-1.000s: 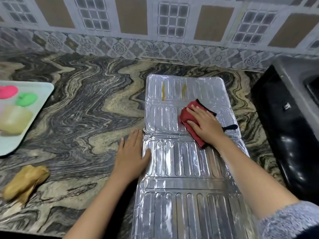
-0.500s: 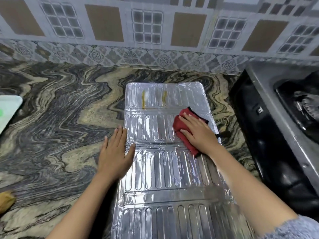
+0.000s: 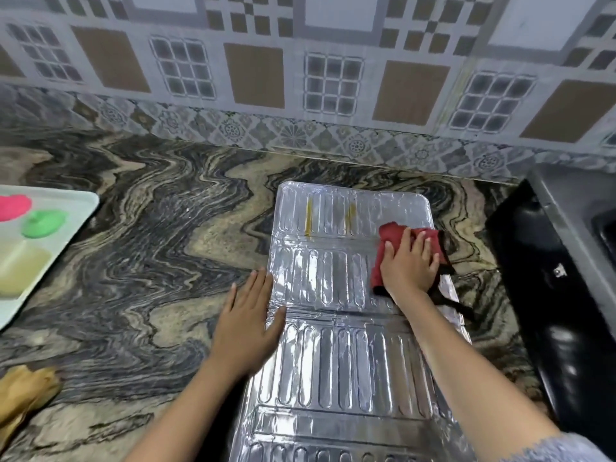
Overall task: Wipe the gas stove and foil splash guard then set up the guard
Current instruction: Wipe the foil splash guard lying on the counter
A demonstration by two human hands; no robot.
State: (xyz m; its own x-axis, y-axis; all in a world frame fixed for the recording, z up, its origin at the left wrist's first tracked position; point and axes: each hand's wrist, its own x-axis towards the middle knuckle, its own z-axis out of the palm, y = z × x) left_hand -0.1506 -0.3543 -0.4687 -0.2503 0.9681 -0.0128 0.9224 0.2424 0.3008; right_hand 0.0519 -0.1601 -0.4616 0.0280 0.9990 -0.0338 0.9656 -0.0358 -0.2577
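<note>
The foil splash guard [image 3: 333, 361] lies unfolded and flat on the marbled counter, its ribbed panels running away from me. Two yellowish streaks mark its far panel. My right hand [image 3: 410, 265] presses flat on a red cloth [image 3: 393, 236] at the guard's right edge, over the fold between the far two panels. A dark edge of the cloth trails off to the right. My left hand [image 3: 248, 321] lies flat with fingers spread on the guard's left edge, half on the counter. The gas stove [image 3: 566, 295] stands at the right, black-fronted with a steel top.
A pale tray [image 3: 80, 208] with pink, green and yellowish items sits at the left edge. A crumpled tan cloth [image 3: 26, 391] lies at the lower left. The tiled wall [image 3: 300, 78] runs along the back of the counter.
My right hand has slid the red cloth up and to the right, toward the guard's right edge. My left hand keeps holding the left edge. The view has swung back leftward.
</note>
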